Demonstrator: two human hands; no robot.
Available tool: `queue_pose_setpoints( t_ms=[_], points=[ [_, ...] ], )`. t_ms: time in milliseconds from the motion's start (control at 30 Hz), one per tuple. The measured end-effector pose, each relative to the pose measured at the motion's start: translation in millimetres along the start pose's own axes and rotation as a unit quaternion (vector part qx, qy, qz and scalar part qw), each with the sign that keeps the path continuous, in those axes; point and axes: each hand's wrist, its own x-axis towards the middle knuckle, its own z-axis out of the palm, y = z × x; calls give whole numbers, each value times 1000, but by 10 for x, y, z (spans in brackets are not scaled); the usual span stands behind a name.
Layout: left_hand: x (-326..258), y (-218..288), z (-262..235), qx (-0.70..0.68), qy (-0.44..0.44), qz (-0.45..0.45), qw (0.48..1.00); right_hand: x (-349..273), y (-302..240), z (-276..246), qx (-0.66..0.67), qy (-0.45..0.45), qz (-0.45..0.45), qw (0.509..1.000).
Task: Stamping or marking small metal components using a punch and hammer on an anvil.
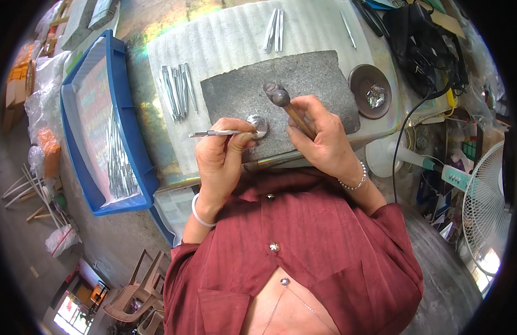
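Observation:
My left hand [220, 159] pinches a slim silver metal piece [205, 134], held sideways between thumb and fingers. Its right end lies at a small round metal block [258, 121] on a dark grey stone slab [236, 89]. In my right hand [325, 139] is a hammer [277, 95], gripped by its wooden handle. The hammer's dark rounded head is raised above the slab, just up and right of the block, apart from the metal piece. My left fingers partly hide the piece and the lower edge of the block.
Similar slim silver pieces [180, 92] lie in groups on a white foam sheet [214, 39]. A blue tray [137, 128] at the left holds many more. Right of the slab sits a brown bowl [359, 84] with small shiny bits. A fan [484, 206] stands at the far right.

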Motion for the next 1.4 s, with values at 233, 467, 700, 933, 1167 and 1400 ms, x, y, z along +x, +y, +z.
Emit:
queue_pose_setpoints(
  t_ms=[233,467,700,933,1167,1400],
  points=[
    [22,-9,4,109,-12,90,990,-36,13,13,100,-6,5,995],
    [-61,58,29,367,-30,231,900,-14,-565,-164,104,-133,-165,972],
    [59,265,4,304,-103,280,905,158,-804,-34,-83,-112,-331,933],
    [-23,-18,-48,388,-68,247,885,65,-894,-104,-115,-154,-254,948],
    [-5,69,-22,307,-25,242,920,-195,-1035,-479,-101,-148,-196,964],
    [8,27,-27,286,-29,222,932,-266,-1171,-509,-237,-137,-263,925]
  ],
)
